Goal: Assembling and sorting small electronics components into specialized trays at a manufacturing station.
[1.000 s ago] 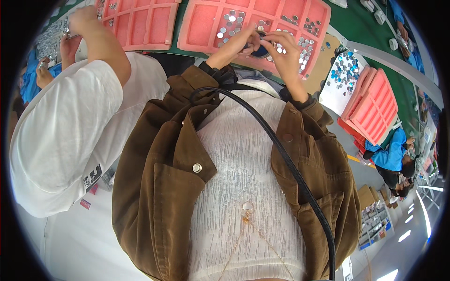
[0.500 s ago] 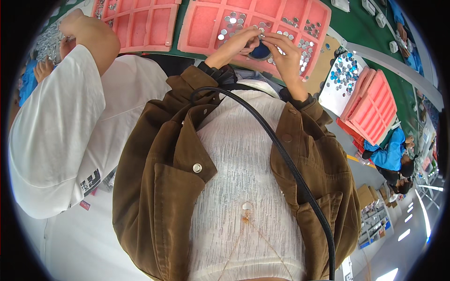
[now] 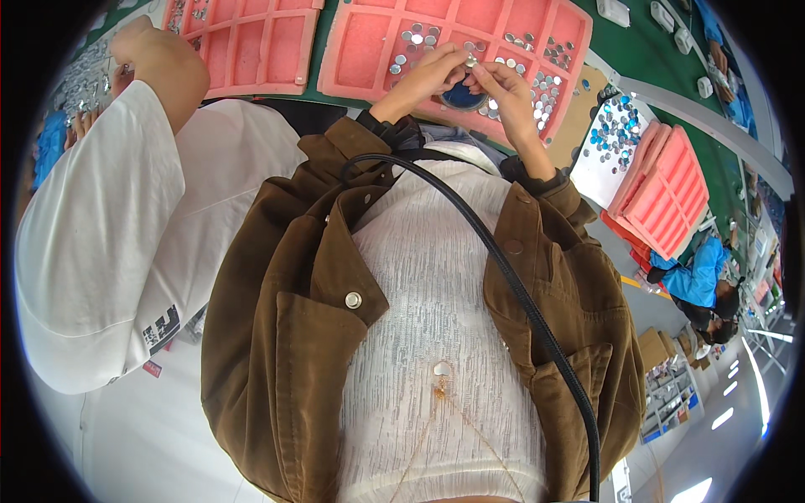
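Note:
Both hands meet over a pink compartment tray, fingertips close together. Between them shows a small shiny metallic piece, too small to tell its kind. My left hand pinches it from the left. From the other side my right hand has its thumb and fingers closed at the same piece. Just below the fingertips is a round dark blue object, partly covered by the hands. Loose silver discs lie in the tray's compartments around both hands.
A second pink tray sits to the left, near a co-worker's bent arm in a white sleeve. On the right, blue and silver discs lie on a white sheet beside stacked pink trays. A black cable crosses my chest.
My right hand's fingers have curled in and dropped slightly, and the small metallic piece shows more plainly between the fingertips. The left hand stays nearly in place.

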The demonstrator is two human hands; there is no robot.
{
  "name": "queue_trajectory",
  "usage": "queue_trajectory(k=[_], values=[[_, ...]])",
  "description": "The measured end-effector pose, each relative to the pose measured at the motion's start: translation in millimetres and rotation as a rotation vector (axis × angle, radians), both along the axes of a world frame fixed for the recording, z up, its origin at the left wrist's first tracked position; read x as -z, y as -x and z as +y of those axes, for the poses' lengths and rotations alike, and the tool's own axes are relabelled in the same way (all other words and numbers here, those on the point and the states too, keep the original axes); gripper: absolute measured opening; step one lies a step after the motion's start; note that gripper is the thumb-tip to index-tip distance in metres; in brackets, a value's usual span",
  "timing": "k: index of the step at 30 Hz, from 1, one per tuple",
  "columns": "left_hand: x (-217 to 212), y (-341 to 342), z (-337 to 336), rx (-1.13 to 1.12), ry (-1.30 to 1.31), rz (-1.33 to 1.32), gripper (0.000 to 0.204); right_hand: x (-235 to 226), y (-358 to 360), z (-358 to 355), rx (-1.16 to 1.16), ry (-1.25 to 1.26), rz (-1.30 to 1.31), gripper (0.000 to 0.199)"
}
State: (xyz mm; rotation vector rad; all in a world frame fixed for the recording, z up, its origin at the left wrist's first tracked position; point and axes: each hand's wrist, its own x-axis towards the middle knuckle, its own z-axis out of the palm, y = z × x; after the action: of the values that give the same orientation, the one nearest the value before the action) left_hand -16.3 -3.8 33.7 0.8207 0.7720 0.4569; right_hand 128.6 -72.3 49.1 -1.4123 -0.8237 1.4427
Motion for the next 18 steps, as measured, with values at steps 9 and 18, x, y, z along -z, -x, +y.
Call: queue_trajectory(k=[9, 18], values=[[8, -2, -1, 0.067, -0.036, 0.082, 0.024, -1, -3, 1, -0.009, -0.003, 0.055, 0.016], [17, 0, -8, 0.098, -0.379, 0.089, 0.029, 12, -10, -5, -0.012, -0.013, -0.080, 0.014]])
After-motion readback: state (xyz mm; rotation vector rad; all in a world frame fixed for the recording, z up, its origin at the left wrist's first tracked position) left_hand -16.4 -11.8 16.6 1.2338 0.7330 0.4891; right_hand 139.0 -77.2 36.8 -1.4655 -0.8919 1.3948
